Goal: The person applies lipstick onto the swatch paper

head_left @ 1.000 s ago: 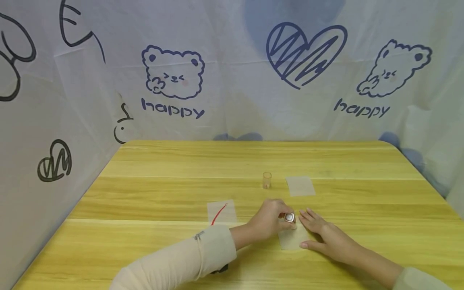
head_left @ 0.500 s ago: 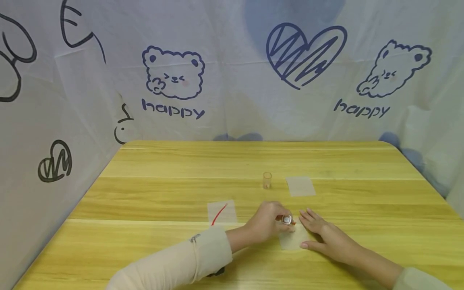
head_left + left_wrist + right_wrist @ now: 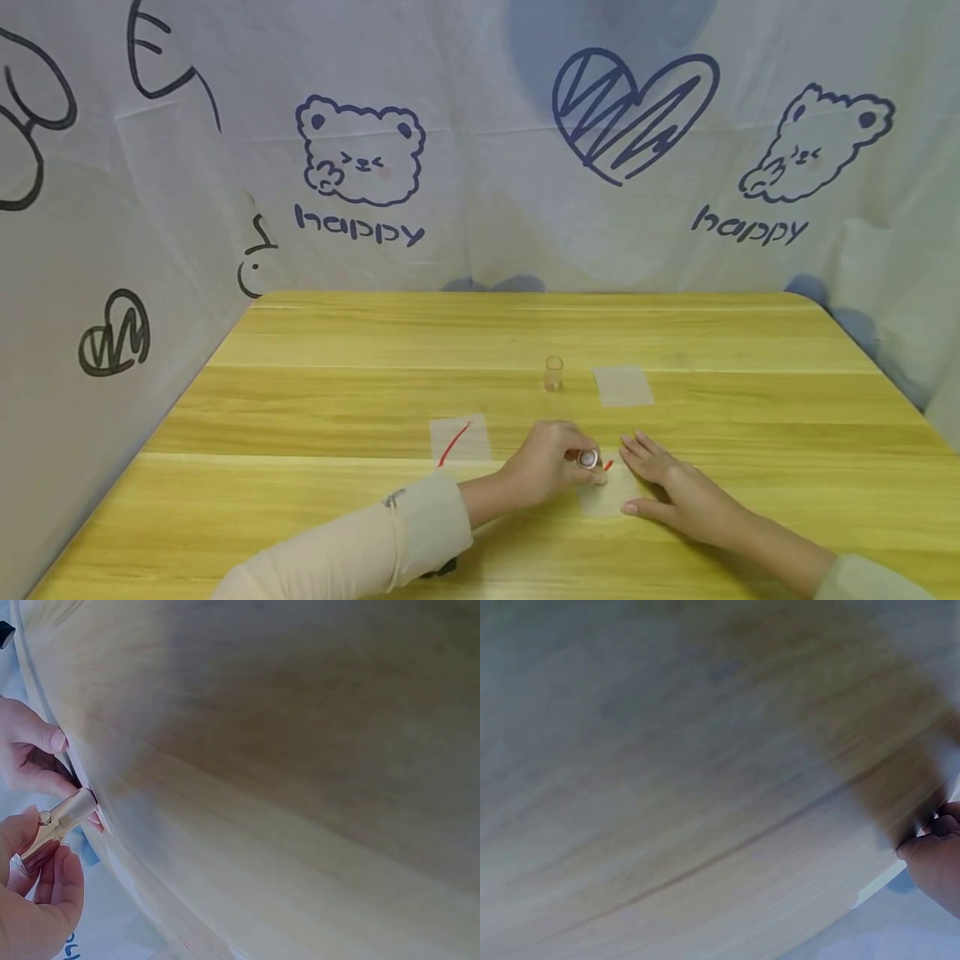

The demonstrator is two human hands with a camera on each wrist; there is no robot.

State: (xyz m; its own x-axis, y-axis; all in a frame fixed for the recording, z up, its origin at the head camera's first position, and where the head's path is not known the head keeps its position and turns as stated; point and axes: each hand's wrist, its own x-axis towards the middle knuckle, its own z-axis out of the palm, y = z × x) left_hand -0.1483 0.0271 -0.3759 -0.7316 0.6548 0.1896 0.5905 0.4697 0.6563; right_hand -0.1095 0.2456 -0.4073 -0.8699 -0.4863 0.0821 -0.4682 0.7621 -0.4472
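Observation:
My left hand (image 3: 547, 467) pinches a lipstick (image 3: 588, 459) upside down over a small square of paper (image 3: 600, 502) near the front of the table. A short red stroke (image 3: 609, 465) shows on that paper, right beside the fingers. In the left wrist view the lipstick (image 3: 69, 813) has a silver part and a clear golden body, held between thumb and fingers. My right hand (image 3: 690, 493) lies with fingers extended at the paper's right edge, thumb resting on it. The right wrist view shows only part of the right hand (image 3: 937, 859) at its edge.
A clear lipstick cap (image 3: 553, 375) stands upright farther back. Right of it lies a plain paper square (image 3: 624, 386). Another paper (image 3: 468, 442), with a long red line, lies to the left, behind the left forearm. The wooden table (image 3: 337, 350) meets a printed cloth backdrop.
The left hand has moved the lipstick left and slightly toward me, and a red stroke has appeared on the paper where it passed. The right hand stays in place.

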